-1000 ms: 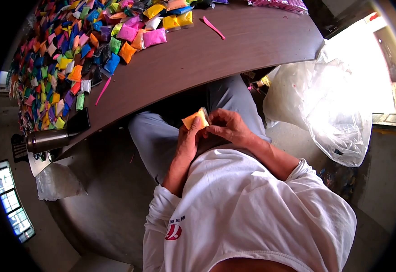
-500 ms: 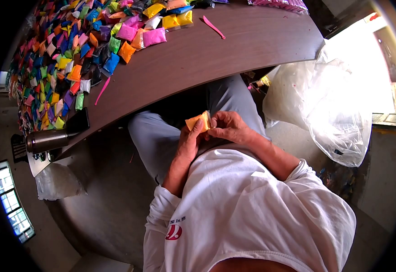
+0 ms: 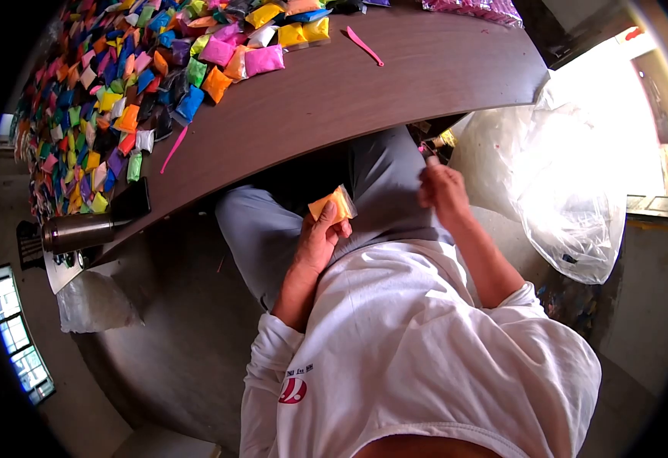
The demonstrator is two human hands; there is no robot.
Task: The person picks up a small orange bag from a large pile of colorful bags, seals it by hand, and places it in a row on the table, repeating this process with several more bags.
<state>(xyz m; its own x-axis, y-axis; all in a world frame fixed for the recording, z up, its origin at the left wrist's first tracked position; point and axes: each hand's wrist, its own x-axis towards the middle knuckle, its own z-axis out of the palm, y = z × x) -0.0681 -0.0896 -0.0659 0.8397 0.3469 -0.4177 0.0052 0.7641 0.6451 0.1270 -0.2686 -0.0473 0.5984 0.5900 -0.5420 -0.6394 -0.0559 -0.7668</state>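
My left hand (image 3: 320,243) is closed around a small clear packet of soft orange-yellow clay (image 3: 326,208), held above my lap. The packet's clear plastic edge sticks out on its right side. Apart from it, my right hand (image 3: 444,189) is raised over my right thigh, close to the big clear plastic bag. Its fingers are curled and somewhat blurred; whatever they may pinch is too small to make out.
Many colourful packets (image 3: 127,99) are heaped on the brown table (image 3: 295,114). Two pink plastic knives (image 3: 365,46) lie there. A metal cylinder (image 3: 80,233) is at the table's left end. A large clear plastic bag (image 3: 502,164) hangs at the right.
My right hand has left the packet and moved right and away from me, toward the plastic bag. My left hand still holds the packet in about the same place.
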